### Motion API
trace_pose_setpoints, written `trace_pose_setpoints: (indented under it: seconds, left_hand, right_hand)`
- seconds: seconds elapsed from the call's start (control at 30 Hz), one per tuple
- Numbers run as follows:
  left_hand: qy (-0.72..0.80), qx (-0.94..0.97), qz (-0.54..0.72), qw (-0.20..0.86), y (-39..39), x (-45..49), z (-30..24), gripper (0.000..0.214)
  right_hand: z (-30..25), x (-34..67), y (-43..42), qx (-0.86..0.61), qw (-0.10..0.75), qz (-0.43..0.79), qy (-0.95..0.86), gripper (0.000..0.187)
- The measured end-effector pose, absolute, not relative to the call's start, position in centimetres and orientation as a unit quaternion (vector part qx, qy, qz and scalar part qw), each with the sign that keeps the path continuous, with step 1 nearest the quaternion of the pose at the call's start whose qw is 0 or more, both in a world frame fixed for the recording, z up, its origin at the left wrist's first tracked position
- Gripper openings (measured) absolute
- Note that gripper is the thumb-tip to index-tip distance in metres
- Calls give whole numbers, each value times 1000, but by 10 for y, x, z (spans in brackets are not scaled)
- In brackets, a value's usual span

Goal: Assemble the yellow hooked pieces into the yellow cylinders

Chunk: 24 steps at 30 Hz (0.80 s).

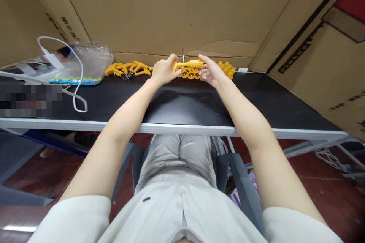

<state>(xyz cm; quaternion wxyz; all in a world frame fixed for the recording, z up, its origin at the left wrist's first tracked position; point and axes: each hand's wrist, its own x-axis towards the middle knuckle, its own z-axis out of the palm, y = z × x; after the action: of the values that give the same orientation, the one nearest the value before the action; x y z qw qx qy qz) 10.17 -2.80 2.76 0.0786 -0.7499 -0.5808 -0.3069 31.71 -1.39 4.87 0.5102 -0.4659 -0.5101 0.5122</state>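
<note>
Near the back of the black table, a yellow plastic piece point(194, 63) with a ribbed barrel lies level between my two hands. My left hand point(164, 70) is closed around its left end, a yellow handle-like part point(174, 66). On the other end, my right hand point(211, 71) grips the yellow barrel with the thumb on top and fingers curled below. Just behind and under the piece is a row of stacked yellow tubes point(190, 73), their round open ends facing me. Left of my left hand lie several yellow T-shaped handles point(127, 68) with small metal springs.
More yellow tubes point(227, 69) show beyond my right hand. On the left are a clear plastic bag point(92, 60) and a white cable point(82, 72) with a white plug. Cardboard walls point(188, 11) close off the back and sides. The table's pale front edge point(188, 129) runs before my lap.
</note>
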Motion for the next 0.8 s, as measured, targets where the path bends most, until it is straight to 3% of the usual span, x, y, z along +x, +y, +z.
trace_pose_setpoints:
  seconds: [0.47, 0.57, 0.7, 0.8]
  left_hand:
    - [-602, -742, -284, 78, -34, 107, 32, 54]
    - [-588, -751, -292, 69, -34, 106, 32, 66]
    - [-588, -755, -289, 41, -31, 100, 31, 89]
    - [-617, -742, -260, 27, -25, 91, 27, 79]
  right_hand:
    - [48, 316, -16, -492, 492, 516, -499, 60]
    - [49, 316, -16, -497, 494, 526, -482, 58]
    - [48, 326, -9, -484, 541, 505, -466, 54]
    - [44, 338, 8, -480, 592, 472, -443, 51]
